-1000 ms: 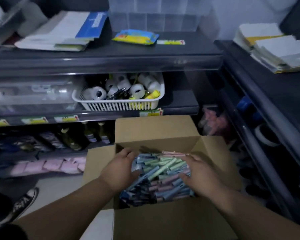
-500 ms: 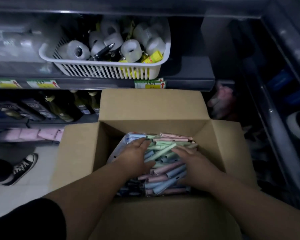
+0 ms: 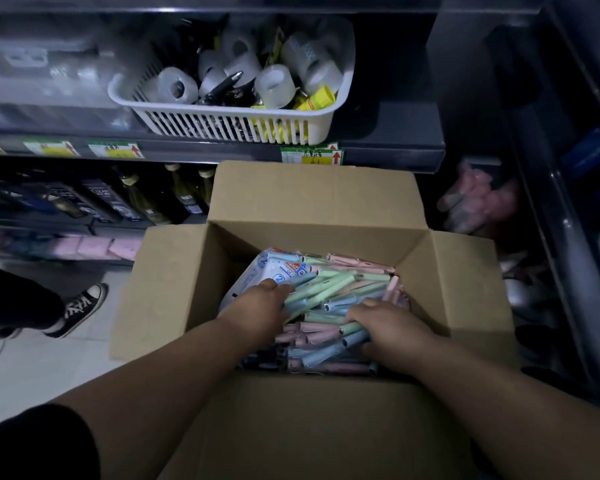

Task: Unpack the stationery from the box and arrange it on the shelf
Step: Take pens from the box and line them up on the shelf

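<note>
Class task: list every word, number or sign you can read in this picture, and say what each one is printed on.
"2": in a blue circle on the white packet in the box.
"CLEAR": on a dark bottle, lower shelf.
Red up arrows on the shelf price labels; their print is too blurred to read.
Lettering on the sneaker: too blurred.

Arms extended; left hand (image 3: 257, 303) outstretched, right hand (image 3: 392, 327) with fingers (image 3: 356, 317) curled.

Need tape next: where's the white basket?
Head view, upper centre: the white basket sits on the shelf, just above and behind the open cardboard box.
</note>
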Demonstrator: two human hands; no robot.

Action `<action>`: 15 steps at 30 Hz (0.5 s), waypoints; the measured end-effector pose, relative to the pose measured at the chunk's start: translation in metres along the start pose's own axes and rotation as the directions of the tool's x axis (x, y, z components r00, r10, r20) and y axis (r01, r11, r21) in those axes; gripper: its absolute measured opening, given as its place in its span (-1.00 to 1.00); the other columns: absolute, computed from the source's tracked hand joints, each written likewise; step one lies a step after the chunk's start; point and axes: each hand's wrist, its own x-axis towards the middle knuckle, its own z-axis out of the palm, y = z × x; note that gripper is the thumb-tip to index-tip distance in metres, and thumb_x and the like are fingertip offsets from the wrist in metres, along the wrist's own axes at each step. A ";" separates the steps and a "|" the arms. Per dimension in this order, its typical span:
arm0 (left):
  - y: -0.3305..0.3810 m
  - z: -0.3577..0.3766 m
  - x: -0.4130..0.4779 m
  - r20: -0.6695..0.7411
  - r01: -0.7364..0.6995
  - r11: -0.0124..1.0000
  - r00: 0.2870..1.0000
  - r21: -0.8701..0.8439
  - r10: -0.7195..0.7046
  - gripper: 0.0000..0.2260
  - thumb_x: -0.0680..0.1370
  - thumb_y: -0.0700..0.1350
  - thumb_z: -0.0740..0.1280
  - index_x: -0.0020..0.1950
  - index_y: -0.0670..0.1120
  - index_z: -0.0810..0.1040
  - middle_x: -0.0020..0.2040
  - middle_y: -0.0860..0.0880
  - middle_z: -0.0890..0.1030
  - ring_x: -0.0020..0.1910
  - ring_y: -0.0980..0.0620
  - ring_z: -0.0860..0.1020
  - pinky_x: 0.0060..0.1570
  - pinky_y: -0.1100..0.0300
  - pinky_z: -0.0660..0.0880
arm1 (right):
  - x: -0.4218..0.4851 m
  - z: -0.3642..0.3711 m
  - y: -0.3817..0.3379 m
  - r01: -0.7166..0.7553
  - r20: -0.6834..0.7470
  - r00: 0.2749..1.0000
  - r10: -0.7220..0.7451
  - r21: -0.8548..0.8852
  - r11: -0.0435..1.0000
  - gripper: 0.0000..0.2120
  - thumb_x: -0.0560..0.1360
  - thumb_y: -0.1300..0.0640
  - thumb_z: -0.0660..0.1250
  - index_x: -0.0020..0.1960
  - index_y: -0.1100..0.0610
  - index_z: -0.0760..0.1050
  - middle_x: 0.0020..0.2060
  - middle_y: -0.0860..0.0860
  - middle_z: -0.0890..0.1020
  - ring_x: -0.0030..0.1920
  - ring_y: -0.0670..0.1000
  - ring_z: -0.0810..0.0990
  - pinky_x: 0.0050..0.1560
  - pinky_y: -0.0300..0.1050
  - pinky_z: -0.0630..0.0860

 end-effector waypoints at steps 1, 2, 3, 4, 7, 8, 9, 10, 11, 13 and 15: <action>-0.002 0.000 -0.001 0.002 -0.011 1.000 1.000 0.009 0.011 -0.61 0.64 -0.10 0.15 0.47 -0.08 0.29 0.41 -0.10 0.33 0.30 -0.09 0.39 0.22 0.05 0.38 | 0.001 0.000 0.000 0.006 0.004 1.000 -0.006 0.000 1.000 -0.62 0.45 0.04 0.35 0.26 -0.02 0.43 0.17 -0.02 0.47 0.21 0.03 0.44 0.13 -0.11 0.39; -0.005 0.001 -0.001 0.011 -0.015 1.000 1.000 0.023 0.015 -0.62 0.63 -0.11 0.15 0.46 -0.08 0.30 0.39 -0.11 0.35 0.29 -0.09 0.39 0.22 0.07 0.38 | 0.002 0.000 0.000 0.005 0.011 1.000 -0.005 0.008 1.000 -0.63 0.48 -0.02 0.34 0.27 -0.02 0.43 0.17 -0.02 0.48 0.21 0.04 0.44 0.13 -0.11 0.40; -0.008 0.002 -0.002 0.018 -0.004 0.999 1.000 0.040 0.003 -0.62 0.62 -0.11 0.15 0.45 -0.07 0.30 0.37 -0.12 0.37 0.29 -0.09 0.40 0.20 0.09 0.39 | 0.003 -0.001 -0.002 0.000 0.018 1.000 -0.001 0.020 1.000 -0.64 0.51 -0.08 0.32 0.27 0.00 0.43 0.16 -0.01 0.48 0.20 0.05 0.45 0.13 -0.10 0.41; -0.011 0.003 -0.003 0.015 0.030 0.999 0.999 0.042 -0.030 -0.63 0.62 -0.10 0.15 0.43 -0.05 0.31 0.32 -0.13 0.40 0.26 -0.10 0.43 0.16 0.10 0.39 | 0.004 -0.003 -0.002 -0.014 0.024 1.000 0.013 0.032 0.999 -0.63 0.53 -0.12 0.30 0.26 0.03 0.42 0.15 0.01 0.48 0.19 0.06 0.46 0.14 -0.09 0.41; -0.016 0.002 -0.005 -0.056 0.119 0.992 0.992 0.037 -0.117 -0.69 0.59 0.02 0.18 0.29 -0.05 0.44 0.17 -0.12 0.45 0.17 -0.11 0.49 0.11 0.07 0.45 | 0.004 -0.010 -0.004 -0.086 -0.027 0.996 0.089 0.082 0.993 -0.67 0.58 -0.07 0.22 0.25 0.10 0.37 0.17 0.07 0.51 0.17 0.08 0.48 0.10 -0.10 0.40; -0.016 0.001 -0.004 -0.086 0.130 0.991 0.988 0.043 -0.126 -0.65 0.58 0.11 0.20 0.26 -0.05 0.48 0.17 -0.11 0.44 0.17 -0.12 0.47 0.14 0.05 0.45 | 0.004 -0.012 -0.003 -0.119 -0.060 0.990 0.128 0.123 0.985 -0.69 0.59 -0.04 0.21 0.25 0.11 0.36 0.13 0.07 0.54 0.12 0.07 0.50 0.05 -0.12 0.39; -0.016 -0.001 -0.002 -0.109 0.128 0.991 0.986 0.043 -0.123 -0.59 0.55 0.19 0.21 0.26 -0.05 0.48 0.22 -0.11 0.42 0.20 -0.12 0.45 0.19 0.04 0.43 | 0.004 -0.014 -0.003 -0.149 -0.090 0.982 0.166 0.171 0.974 -0.72 0.60 -0.03 0.20 0.22 0.10 0.36 0.03 0.06 0.57 0.05 0.06 0.53 -0.01 -0.14 0.39; -0.013 -0.004 0.000 -0.122 0.119 0.992 0.986 0.043 -0.113 -0.51 0.53 0.24 0.21 0.31 -0.05 0.46 0.30 -0.10 0.39 0.27 -0.11 0.40 0.25 0.05 0.39 | 0.004 -0.016 -0.002 -0.177 -0.109 0.973 0.205 0.223 0.959 -0.76 0.60 -0.02 0.19 0.18 0.10 0.36 -0.08 0.04 0.58 -0.02 0.05 0.55 -0.06 -0.15 0.38; -0.010 -0.005 0.004 -0.126 0.100 0.994 0.988 0.052 -0.093 -0.44 0.51 0.28 0.21 0.37 -0.06 0.41 0.38 -0.09 0.34 0.33 -0.11 0.35 0.31 0.05 0.34 | 0.003 -0.016 -0.001 -0.204 -0.117 0.963 0.243 0.272 0.941 -0.77 0.61 -0.01 0.18 0.17 0.11 0.35 -0.15 0.02 0.58 -0.07 0.04 0.55 -0.08 -0.15 0.39; -0.003 -0.006 0.014 -0.116 0.060 0.997 0.992 0.055 -0.054 -0.33 0.50 0.30 0.20 0.49 -0.06 0.25 0.48 -0.07 0.24 0.43 -0.09 0.26 0.39 0.06 0.25 | 0.003 -0.015 0.002 -0.264 -0.106 0.942 0.318 0.349 0.899 -0.77 0.60 0.00 0.19 0.17 0.12 0.38 -0.15 0.03 0.58 -0.09 0.03 0.53 -0.07 -0.15 0.42; 0.002 -0.004 0.024 -0.060 0.068 0.997 0.996 0.034 -0.066 -0.25 0.50 0.33 0.19 0.55 -0.06 0.10 0.52 -0.08 0.19 0.48 -0.08 0.20 0.44 0.05 0.18 | 0.005 -0.011 0.006 -0.317 -0.080 0.921 0.381 0.411 0.855 -0.74 0.58 -0.01 0.21 0.15 0.14 0.43 -0.03 0.07 0.62 -0.01 0.07 0.56 0.01 -0.11 0.49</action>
